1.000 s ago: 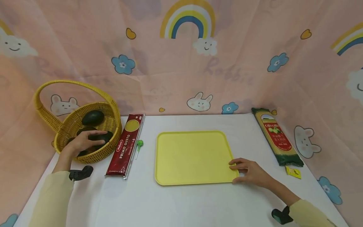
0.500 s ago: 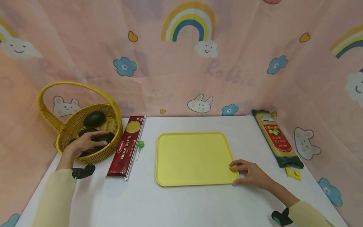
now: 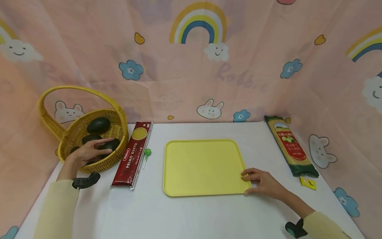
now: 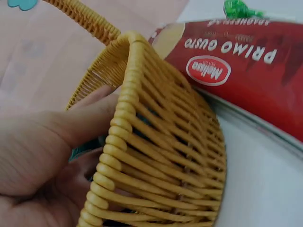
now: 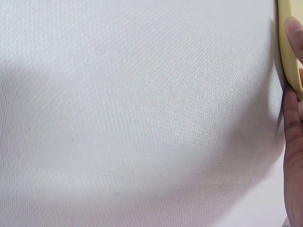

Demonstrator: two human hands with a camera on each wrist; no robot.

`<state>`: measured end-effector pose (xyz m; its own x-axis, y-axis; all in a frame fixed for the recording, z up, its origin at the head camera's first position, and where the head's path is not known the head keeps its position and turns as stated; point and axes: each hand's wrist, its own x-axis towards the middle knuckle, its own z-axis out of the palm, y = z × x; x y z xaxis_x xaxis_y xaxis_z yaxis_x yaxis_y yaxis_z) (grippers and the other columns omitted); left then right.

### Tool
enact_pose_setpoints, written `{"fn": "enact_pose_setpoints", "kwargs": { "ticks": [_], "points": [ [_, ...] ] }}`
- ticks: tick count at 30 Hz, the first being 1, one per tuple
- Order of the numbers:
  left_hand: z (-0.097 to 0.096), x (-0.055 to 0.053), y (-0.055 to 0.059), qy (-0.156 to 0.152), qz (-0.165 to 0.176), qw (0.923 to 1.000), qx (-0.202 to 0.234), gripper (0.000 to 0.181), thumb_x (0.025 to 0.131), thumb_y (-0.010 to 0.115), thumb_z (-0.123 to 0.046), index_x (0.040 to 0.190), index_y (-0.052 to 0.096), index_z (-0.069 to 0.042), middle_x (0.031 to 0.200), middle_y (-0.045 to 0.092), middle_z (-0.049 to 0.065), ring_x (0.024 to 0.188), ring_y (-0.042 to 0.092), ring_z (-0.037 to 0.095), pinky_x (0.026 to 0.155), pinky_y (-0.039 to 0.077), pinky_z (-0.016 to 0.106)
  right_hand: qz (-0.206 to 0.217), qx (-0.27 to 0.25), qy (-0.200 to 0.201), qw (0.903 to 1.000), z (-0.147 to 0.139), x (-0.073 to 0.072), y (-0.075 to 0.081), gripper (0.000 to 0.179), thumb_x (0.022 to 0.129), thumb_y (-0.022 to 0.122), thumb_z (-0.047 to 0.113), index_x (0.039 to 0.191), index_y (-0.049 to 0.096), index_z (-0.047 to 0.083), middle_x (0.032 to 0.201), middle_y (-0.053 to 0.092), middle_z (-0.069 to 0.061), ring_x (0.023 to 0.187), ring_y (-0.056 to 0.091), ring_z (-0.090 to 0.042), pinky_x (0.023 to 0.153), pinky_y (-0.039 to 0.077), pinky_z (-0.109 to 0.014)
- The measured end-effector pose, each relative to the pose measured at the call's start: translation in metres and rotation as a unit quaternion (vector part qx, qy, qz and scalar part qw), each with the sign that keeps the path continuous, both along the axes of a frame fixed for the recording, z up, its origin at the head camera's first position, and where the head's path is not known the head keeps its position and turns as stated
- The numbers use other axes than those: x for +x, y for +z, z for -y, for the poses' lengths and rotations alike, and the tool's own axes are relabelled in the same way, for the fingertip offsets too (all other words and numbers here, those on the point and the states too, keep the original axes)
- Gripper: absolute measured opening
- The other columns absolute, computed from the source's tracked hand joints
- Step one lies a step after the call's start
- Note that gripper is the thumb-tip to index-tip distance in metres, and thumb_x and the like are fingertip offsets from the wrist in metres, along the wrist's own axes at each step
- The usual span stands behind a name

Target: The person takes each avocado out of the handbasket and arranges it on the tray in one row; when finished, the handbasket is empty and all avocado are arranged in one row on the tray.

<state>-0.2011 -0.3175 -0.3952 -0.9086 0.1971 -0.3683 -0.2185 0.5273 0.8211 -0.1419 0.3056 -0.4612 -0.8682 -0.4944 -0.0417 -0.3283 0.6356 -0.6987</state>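
In the head view my left hand [image 3: 85,153] reaches into a yellow wicker basket [image 3: 120,116] and holds a dark green avocado [image 3: 113,144] between thumb and fingers. Several more avocados lie in the basket, one at the back [image 3: 98,125]. In the left wrist view the basket's rim [image 4: 120,113] covers much of the held fruit and the fingers. My right hand [image 3: 264,182] grips the near right corner of a flat yellow tray [image 3: 203,167]. The right wrist view shows fingers [image 5: 291,113] at the tray's rim [image 5: 285,45].
A red spaghetti packet [image 3: 132,154] lies right of the basket, a green lollipop [image 3: 147,152] beside it. At the right are a green and yellow pasta bag [image 3: 290,144] and a small yellow sachet [image 3: 308,183]. A pink patterned cloth [image 3: 179,79] hangs behind the white table [image 3: 185,215].
The head view has shifted slightly. Both hands keep their places, the left on the avocado in the basket and the right at the tray's corner.
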Motion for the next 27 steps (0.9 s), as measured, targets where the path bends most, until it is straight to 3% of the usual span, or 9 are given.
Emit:
{"fn": "enact_pose_setpoints", "kwargs": {
  "ticks": [6, 11, 15, 18, 21, 23, 27],
  "points": [
    [0.003, 0.008, -0.001, 0.03, -0.008, 0.9993, 0.021, 0.07, 0.094, 0.063, -0.026, 0.15, 0.025, -0.008, 0.15, 0.009, 0.036, 0.124, 0.034, 0.048, 0.094, 0.05, 0.042, 0.008, -0.009, -0.002, 0.9999, 0.0, 0.0, -0.001, 0.044, 0.075, 0.082, 0.022, 0.109, 0.071, -0.003, 0.118, 0.059, -0.017, 0.113, 0.051, -0.042, 0.088, 0.052, -0.037],
    [0.005, 0.013, -0.001, 0.052, -0.016, 0.9977, 0.042, 0.07, 0.095, 0.062, -0.028, 0.152, 0.024, -0.016, 0.152, 0.007, 0.034, 0.118, 0.04, 0.039, 0.087, 0.052, 0.03, 0.01, -0.007, -0.007, 0.9999, 0.001, 0.0, -0.001, 0.044, 0.075, 0.082, 0.023, 0.109, 0.071, -0.003, 0.118, 0.059, -0.016, 0.114, 0.051, -0.042, 0.088, 0.052, -0.037],
    [0.007, 0.015, -0.002, 0.069, -0.018, 0.9945, 0.078, 0.069, 0.096, 0.059, -0.026, 0.153, 0.02, -0.022, 0.153, 0.007, 0.033, 0.123, 0.039, 0.044, 0.085, 0.054, 0.028, 0.011, -0.005, -0.01, 0.9999, 0.001, 0.0, -0.001, 0.044, 0.075, 0.082, 0.023, 0.109, 0.071, -0.002, 0.118, 0.059, -0.016, 0.114, 0.051, -0.041, 0.088, 0.052, -0.037],
    [0.007, 0.018, -0.002, 0.076, -0.018, 0.99, 0.118, 0.069, 0.098, 0.057, -0.023, 0.154, 0.017, -0.025, 0.155, 0.002, 0.031, 0.133, 0.024, 0.051, 0.086, 0.053, 0.03, 0.008, -0.006, -0.008, 0.9999, 0.001, 0.0, -0.002, 0.044, 0.075, 0.082, 0.023, 0.109, 0.071, -0.002, 0.118, 0.059, -0.015, 0.113, 0.051, -0.041, 0.088, 0.052, -0.037],
    [0.007, 0.02, -0.001, 0.086, -0.021, 0.9844, 0.152, 0.069, 0.098, 0.056, -0.021, 0.154, 0.016, -0.029, 0.155, -0.004, 0.028, 0.135, 0.02, 0.05, 0.083, 0.054, 0.025, 0.006, -0.008, -0.007, 0.9999, 0.001, 0.0, -0.002, 0.044, 0.075, 0.082, 0.023, 0.109, 0.071, -0.002, 0.118, 0.059, -0.015, 0.113, 0.051, -0.04, 0.088, 0.052, -0.037],
    [0.007, 0.022, 0.0, 0.093, -0.024, 0.9807, 0.17, 0.07, 0.098, 0.057, -0.02, 0.153, 0.017, -0.031, 0.156, -0.007, 0.026, 0.133, 0.028, 0.044, 0.081, 0.054, 0.023, 0.006, -0.01, -0.008, 0.9999, 0.001, 0.0, -0.002, 0.043, 0.074, 0.082, 0.022, 0.109, 0.071, -0.002, 0.117, 0.059, -0.015, 0.113, 0.051, -0.04, 0.088, 0.052, -0.036],
    [0.006, 0.025, 0.001, 0.104, -0.024, 0.9665, 0.234, 0.07, 0.097, 0.058, -0.014, 0.152, 0.021, -0.034, 0.156, -0.013, 0.025, 0.111, 0.054, 0.013, 0.079, 0.055, 0.023, 0.01, -0.014, -0.01, 0.9998, 0.0, 0.0, -0.002, 0.044, 0.074, 0.082, 0.022, 0.109, 0.071, -0.002, 0.118, 0.059, -0.016, 0.114, 0.051, -0.04, 0.088, 0.052, -0.035]
  ]
}}
